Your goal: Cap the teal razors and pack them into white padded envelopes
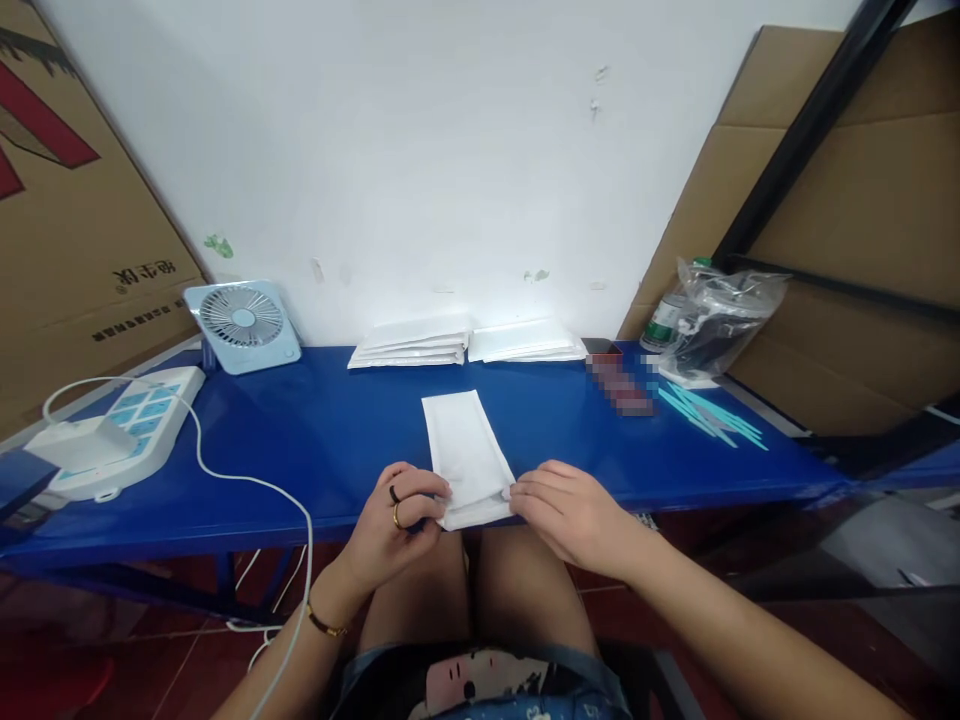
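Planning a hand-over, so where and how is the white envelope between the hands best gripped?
Probably take the white envelope at the middle of its far edge, with the grip coming from the wall side. That edge is straight and uncovered, and it faces the wall, while the left hand and right hand are at the sides of the near end.

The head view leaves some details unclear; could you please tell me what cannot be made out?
All in the head view:
White envelope: underside and any contents, hidden by its own upper side.
Dark red item: surface details, lost to pixelation.
Clear bag: what it holds, obscured by wrinkled plastic.
Left cardboard: remainder, cut off by picture edge.
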`<action>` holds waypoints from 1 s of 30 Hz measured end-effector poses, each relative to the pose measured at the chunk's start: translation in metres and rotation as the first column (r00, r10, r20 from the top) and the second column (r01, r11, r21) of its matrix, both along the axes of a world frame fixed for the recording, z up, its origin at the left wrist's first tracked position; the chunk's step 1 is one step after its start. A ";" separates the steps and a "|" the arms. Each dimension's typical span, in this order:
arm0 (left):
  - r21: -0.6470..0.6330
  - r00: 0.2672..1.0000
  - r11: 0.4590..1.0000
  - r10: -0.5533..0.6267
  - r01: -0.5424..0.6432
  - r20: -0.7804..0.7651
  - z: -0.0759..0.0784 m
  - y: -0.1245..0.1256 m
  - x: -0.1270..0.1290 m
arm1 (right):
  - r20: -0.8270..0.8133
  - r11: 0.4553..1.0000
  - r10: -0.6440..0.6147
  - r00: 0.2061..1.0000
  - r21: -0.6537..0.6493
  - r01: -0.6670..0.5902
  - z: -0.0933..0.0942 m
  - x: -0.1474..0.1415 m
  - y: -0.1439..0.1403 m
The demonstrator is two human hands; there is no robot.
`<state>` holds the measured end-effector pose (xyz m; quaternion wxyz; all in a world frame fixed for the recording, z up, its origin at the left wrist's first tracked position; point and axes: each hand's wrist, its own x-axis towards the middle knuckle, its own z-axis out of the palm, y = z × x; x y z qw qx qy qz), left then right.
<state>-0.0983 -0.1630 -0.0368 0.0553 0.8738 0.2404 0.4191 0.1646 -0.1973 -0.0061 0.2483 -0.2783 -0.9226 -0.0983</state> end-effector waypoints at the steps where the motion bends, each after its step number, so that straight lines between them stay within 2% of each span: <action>1: 0.002 1.000 1.000 0.015 -0.015 -0.003 -0.005 0.001 -0.001 | 0.006 1.000 -0.019 1.000 0.019 0.019 -0.005 0.000 0.001; 6: -0.061 0.997 0.996 0.064 -0.066 -0.035 -0.010 0.003 -0.001 | 0.058 0.996 -0.034 0.998 0.083 0.029 -0.019 0.000 0.002; 11: -0.107 0.979 0.994 -0.014 -0.008 -0.204 -0.010 -0.008 0.005 | 0.083 0.995 -0.072 0.994 0.074 0.066 -0.033 -0.003 -0.001; 16: -0.050 0.955 0.999 -0.007 -0.008 -0.295 -0.021 -0.008 0.013 | 0.026 0.996 0.015 1.000 0.086 -0.018 -0.053 -0.003 -0.004; 18: -0.071 0.963 0.997 -0.016 -0.003 -0.271 -0.023 -0.008 0.015 | -0.071 1.000 0.015 0.997 -0.005 -0.016 -0.056 -0.004 -0.003; 20: -0.152 0.977 0.987 0.011 -0.044 -0.214 -0.020 -0.008 0.017 | -0.228 0.984 -0.074 0.971 -0.176 0.034 -0.053 -0.006 0.001; 22: -0.250 0.982 0.959 0.094 -0.133 -0.162 -0.015 -0.008 0.020 | -0.350 0.923 -0.245 0.904 -0.371 0.106 -0.046 -0.010 0.007; 24: -0.314 0.971 0.922 0.188 -0.226 -0.146 -0.010 -0.008 0.025 | -0.363 0.841 -0.385 0.849 -0.517 0.161 -0.038 -0.013 0.013; 26: -0.338 0.958 0.898 0.245 -0.283 -0.150 -0.008 -0.007 0.029 | -0.321 0.784 -0.444 0.836 -0.591 0.189 -0.033 -0.016 0.018; 27: -0.340 0.954 0.892 0.260 -0.297 -0.151 -0.009 -0.006 0.030 | -0.306 0.773 -0.451 0.838 -0.604 0.195 -0.033 -0.016 0.019; 30: -0.293 0.958 0.914 0.249 -0.280 -0.139 -0.015 -0.007 0.029 | -0.300 0.775 -0.460 0.835 -0.594 0.214 -0.036 -0.018 0.019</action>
